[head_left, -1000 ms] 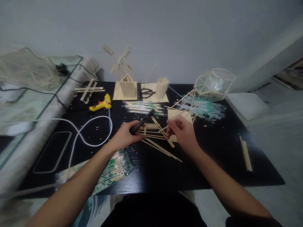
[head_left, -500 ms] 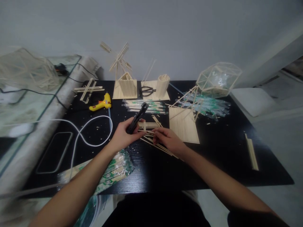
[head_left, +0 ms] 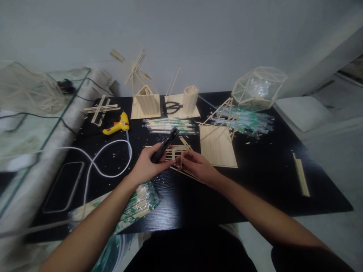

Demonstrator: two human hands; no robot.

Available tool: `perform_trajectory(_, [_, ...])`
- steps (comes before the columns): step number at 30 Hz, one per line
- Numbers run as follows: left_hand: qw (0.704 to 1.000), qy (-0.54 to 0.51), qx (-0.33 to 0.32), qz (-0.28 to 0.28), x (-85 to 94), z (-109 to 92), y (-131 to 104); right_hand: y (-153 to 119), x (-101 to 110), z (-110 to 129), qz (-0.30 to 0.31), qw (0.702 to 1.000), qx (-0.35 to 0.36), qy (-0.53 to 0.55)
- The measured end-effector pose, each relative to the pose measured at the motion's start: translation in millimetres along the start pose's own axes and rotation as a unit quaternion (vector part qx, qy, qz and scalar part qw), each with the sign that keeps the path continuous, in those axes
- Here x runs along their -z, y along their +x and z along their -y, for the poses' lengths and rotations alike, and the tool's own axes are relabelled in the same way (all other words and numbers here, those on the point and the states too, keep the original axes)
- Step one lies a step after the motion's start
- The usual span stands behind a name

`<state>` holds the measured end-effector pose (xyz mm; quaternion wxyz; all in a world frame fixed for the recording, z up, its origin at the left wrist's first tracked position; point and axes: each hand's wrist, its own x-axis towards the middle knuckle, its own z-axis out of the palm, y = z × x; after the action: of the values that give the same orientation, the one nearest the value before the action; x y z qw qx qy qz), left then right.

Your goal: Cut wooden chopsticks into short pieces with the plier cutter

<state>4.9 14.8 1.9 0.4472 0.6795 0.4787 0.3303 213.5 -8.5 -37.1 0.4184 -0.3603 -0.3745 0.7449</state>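
My left hand (head_left: pixel 149 160) is wrapped round a long black hand tool (head_left: pixel 166 145), which slants up and away over the table; its exact kind is unclear. Opposite it, my right hand (head_left: pixel 198 166) pinches a short thin wooden stick (head_left: pixel 181 160) upright between the fingertips. The fingertips of both hands nearly meet. Beneath them lies a flat lattice of wooden sticks (head_left: pixel 178 149), partly hidden by the fingers. Just right of my right hand is a wooden slat panel (head_left: pixel 217 147) with a stick frame (head_left: pixel 224 111) standing at its far edge.
A yellow glue gun (head_left: pixel 117 124) lies on the black table (head_left: pixel 227 200) at left, near a looped white cable (head_left: pixel 109 175). Behind stand a stick windmill (head_left: pixel 146 104) and a round stick cup (head_left: pixel 190 99), with black-handled scissors (head_left: pixel 172 107) between. Packaged chopsticks (head_left: pixel 141 202) lie near my left forearm.
The short stick in my right hand has turned from lying flat to upright. My left hand still holds the black tool. The whole view has shifted slightly.
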Motion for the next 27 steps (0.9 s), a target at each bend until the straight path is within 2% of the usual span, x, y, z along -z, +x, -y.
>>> perform_trajectory(11, [0.999, 0.017, -0.013, 0.041, -5.9, 4.1, -2.3, -5.9, -0.9, 5.9, 0.041, 0.998, 0.035, -0.029])
perform_trajectory(21, [0.997, 0.03, -0.014, 0.073, -6.8, 6.5, -1.2, -1.2, 2.0, 1.8, -0.023, 1.0, -0.004, -0.003])
perform_trajectory(27, [0.996, 0.029, -0.011, 0.086, -6.2, 2.5, -1.2, -0.9, 3.0, 3.0, -0.026, 0.999, -0.023, 0.023])
